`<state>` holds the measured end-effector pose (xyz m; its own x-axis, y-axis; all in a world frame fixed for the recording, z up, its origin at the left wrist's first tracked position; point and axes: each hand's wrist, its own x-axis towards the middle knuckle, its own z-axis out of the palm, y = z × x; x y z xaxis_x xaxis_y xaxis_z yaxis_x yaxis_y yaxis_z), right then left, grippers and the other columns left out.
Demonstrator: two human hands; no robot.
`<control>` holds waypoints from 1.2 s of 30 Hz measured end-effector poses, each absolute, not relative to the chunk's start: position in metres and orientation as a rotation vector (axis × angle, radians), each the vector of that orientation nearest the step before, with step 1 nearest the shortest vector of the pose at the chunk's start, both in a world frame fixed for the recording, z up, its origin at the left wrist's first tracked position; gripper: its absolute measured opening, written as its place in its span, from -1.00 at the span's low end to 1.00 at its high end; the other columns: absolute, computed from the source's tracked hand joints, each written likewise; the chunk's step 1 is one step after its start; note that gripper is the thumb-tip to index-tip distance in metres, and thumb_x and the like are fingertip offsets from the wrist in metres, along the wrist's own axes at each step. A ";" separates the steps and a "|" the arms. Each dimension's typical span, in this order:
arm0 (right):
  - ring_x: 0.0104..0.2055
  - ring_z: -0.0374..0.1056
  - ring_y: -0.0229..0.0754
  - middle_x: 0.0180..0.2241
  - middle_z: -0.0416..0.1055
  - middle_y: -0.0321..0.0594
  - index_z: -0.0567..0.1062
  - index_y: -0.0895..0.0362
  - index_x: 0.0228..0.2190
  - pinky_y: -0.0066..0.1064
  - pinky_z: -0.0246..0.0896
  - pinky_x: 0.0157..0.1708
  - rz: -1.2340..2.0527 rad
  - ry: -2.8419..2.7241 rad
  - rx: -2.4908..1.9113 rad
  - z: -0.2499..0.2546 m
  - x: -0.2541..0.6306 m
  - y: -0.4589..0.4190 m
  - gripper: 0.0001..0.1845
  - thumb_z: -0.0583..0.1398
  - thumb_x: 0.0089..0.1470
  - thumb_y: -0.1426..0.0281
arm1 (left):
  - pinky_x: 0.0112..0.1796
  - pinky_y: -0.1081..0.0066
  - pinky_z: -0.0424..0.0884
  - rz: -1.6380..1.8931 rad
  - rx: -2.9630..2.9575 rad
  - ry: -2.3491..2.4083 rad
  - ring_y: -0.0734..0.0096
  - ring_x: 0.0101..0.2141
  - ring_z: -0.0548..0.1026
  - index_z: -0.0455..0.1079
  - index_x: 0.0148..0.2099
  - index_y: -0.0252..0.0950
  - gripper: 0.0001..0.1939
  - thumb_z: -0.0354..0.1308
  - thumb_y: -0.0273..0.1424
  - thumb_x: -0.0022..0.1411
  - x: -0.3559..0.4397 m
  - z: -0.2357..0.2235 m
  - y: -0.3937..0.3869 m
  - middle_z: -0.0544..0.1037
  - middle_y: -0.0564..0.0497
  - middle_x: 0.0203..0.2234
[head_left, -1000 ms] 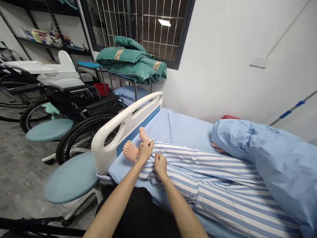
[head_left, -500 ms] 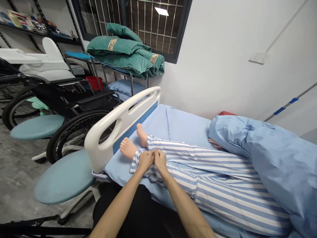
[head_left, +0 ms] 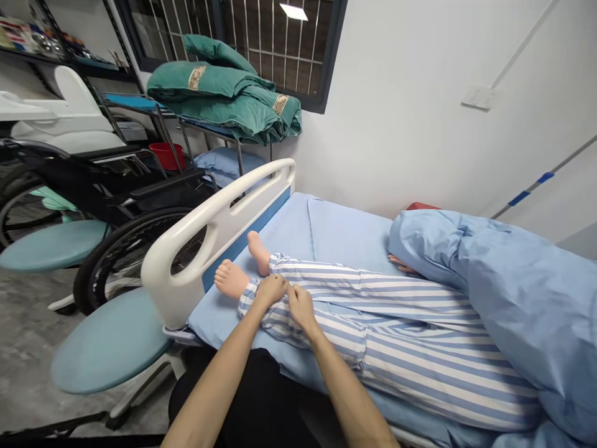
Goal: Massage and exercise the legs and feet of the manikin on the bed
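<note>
Striped pyjama trousers (head_left: 401, 339) cover the legs of a figure, seemingly a manikin, stretched out on the bed. Its bare near foot (head_left: 231, 279) and far foot (head_left: 259, 252) point toward the footboard. My left hand (head_left: 272, 289) is closed over the near trouser leg, just above the ankle. Beside it, slightly nearer the knee, my right hand (head_left: 302, 307) is closed on the same trouser leg. The fingertips of both hands are mostly hidden, with a small gap between the hands. A blue quilt (head_left: 508, 280) lies over the upper body, and part of the figure's hand (head_left: 402, 264) shows at its edge.
The white footboard (head_left: 161, 274) rises at the bed's left end. Beyond it are a black wheelchair (head_left: 135, 193) and round blue-green stool seats, the nearest seat (head_left: 112, 342) close to the bed corner. Green folded bedding (head_left: 224, 93) is piled on a rack under the window.
My hands have come slightly apart, the right one shifting a little toward the knee, both still on the trouser leg. The whole view has shifted slightly.
</note>
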<state>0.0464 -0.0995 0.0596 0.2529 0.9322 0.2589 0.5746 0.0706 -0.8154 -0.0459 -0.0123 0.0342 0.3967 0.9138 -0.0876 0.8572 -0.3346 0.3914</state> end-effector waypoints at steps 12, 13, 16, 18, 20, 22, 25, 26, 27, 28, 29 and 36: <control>-0.57 0.01 -0.29 -0.67 0.03 -0.42 0.07 0.06 -0.66 -0.42 -0.15 -0.50 0.603 -1.107 -1.499 0.026 0.054 -0.097 -0.56 -0.03 0.18 0.15 | -0.53 0.47 0.11 1.247 1.566 1.095 0.56 -0.63 0.12 0.04 -0.63 -0.24 -0.54 0.00 -0.17 0.24 -0.036 0.102 -0.050 0.12 0.16 -0.74; -0.57 0.01 -0.29 -0.67 0.03 -0.42 0.08 0.05 -0.66 -0.42 -0.14 -0.51 0.614 -1.062 -1.484 0.025 0.056 -0.096 -0.56 -0.03 0.17 0.15 | -0.53 0.47 0.13 1.261 1.512 1.095 0.56 -0.63 0.12 0.04 -0.63 -0.24 -0.54 -0.01 -0.16 0.25 -0.034 0.100 -0.053 0.12 0.15 -0.74; -0.56 0.00 -0.29 -0.67 0.04 -0.42 0.09 0.05 -0.66 -0.43 -0.11 -0.52 0.615 -0.987 -1.468 0.020 0.057 -0.095 -0.58 -0.03 0.16 0.15 | -0.49 0.47 0.19 1.153 1.584 1.217 0.52 -0.61 0.21 0.10 -0.62 -0.25 -0.53 -0.10 -0.17 0.30 -0.028 0.075 -0.058 0.22 0.10 -0.72; -0.56 0.02 -0.29 -0.66 0.07 -0.41 0.10 0.05 -0.66 -0.42 -0.10 -0.51 0.583 -0.996 -1.480 0.018 0.057 -0.095 -0.59 -0.02 0.15 0.16 | -0.41 0.44 0.25 0.892 1.851 1.365 0.43 -0.52 0.36 0.28 -0.57 -0.29 -0.57 -0.10 -0.24 0.31 -0.027 0.051 -0.059 0.38 0.01 -0.64; -0.55 0.04 -0.28 -0.66 0.10 -0.40 0.12 0.05 -0.66 -0.42 -0.09 -0.51 0.555 -1.031 -1.500 0.017 0.056 -0.094 -0.59 -0.01 0.15 0.17 | -0.31 0.39 0.28 0.571 2.113 1.489 0.31 -0.38 0.47 0.47 -0.41 -0.29 -0.64 -0.07 -0.29 0.30 -0.027 0.032 -0.060 0.54 -0.09 -0.49; -0.55 0.05 -0.27 -0.66 0.12 -0.38 0.14 0.05 -0.67 -0.42 -0.10 -0.51 0.537 -1.050 -1.528 0.016 0.055 -0.093 -0.60 -0.02 0.14 0.18 | -0.24 0.35 0.29 0.375 2.254 1.563 0.23 -0.26 0.51 0.54 -0.24 -0.26 -0.62 -0.10 -0.29 0.33 -0.028 0.024 -0.060 0.60 -0.15 -0.32; -0.57 0.05 -0.27 -0.68 0.10 -0.39 0.13 0.05 -0.68 -0.42 -0.12 -0.52 0.547 -1.087 -1.572 0.023 0.056 -0.095 -0.60 -0.02 0.11 0.18 | -0.21 0.33 0.29 0.314 2.301 1.598 0.20 -0.19 0.53 0.55 -0.14 -0.23 -0.57 -0.16 -0.26 0.37 -0.029 0.026 -0.060 0.61 -0.16 -0.22; -0.57 0.04 -0.28 -0.69 0.08 -0.39 0.12 0.05 -0.69 -0.42 -0.12 -0.52 0.553 -1.126 -1.573 0.030 0.058 -0.096 -0.59 -0.02 0.11 0.17 | -0.21 0.34 0.29 0.315 2.300 1.606 0.20 -0.18 0.53 0.55 -0.13 -0.22 -0.56 -0.17 -0.26 0.37 -0.029 0.028 -0.060 0.62 -0.15 -0.21; -0.58 0.03 -0.29 -0.69 0.06 -0.40 0.11 0.06 -0.69 -0.42 -0.13 -0.52 0.553 -1.170 -1.565 0.039 0.061 -0.098 -0.58 -0.01 0.11 0.17 | -0.22 0.35 0.28 0.315 2.296 1.614 0.20 -0.18 0.54 0.56 -0.14 -0.21 -0.56 -0.17 -0.25 0.37 -0.029 0.030 -0.061 0.62 -0.15 -0.21; -0.58 0.01 -0.30 -0.69 0.05 -0.41 0.10 0.06 -0.69 -0.42 -0.14 -0.52 0.543 -1.210 -1.549 0.051 0.064 -0.101 -0.57 -0.01 0.12 0.17 | -0.23 0.35 0.28 0.317 2.293 1.623 0.21 -0.19 0.54 0.56 -0.16 -0.21 -0.55 -0.17 -0.25 0.38 -0.029 0.032 -0.061 0.62 -0.14 -0.21; -0.58 -0.01 -0.31 -0.69 0.03 -0.42 0.09 0.06 -0.68 -0.42 -0.14 -0.51 0.525 -1.240 -1.527 0.064 0.068 -0.104 -0.56 -0.01 0.14 0.16 | -0.23 0.35 0.28 0.324 2.291 1.633 0.21 -0.20 0.54 0.56 -0.18 -0.22 -0.55 -0.18 -0.24 0.38 -0.028 0.033 -0.062 0.62 -0.14 -0.22; -0.57 -0.04 -0.34 -0.68 -0.01 -0.44 0.07 0.08 -0.65 -0.43 -0.15 -0.50 0.438 -1.251 -1.457 0.106 0.077 -0.124 -0.54 -0.01 0.21 0.17 | -0.28 0.40 0.23 0.415 2.279 1.677 0.25 -0.25 0.53 0.56 -0.29 -0.21 -0.56 -0.14 -0.23 0.36 -0.026 0.030 -0.062 0.63 -0.10 -0.28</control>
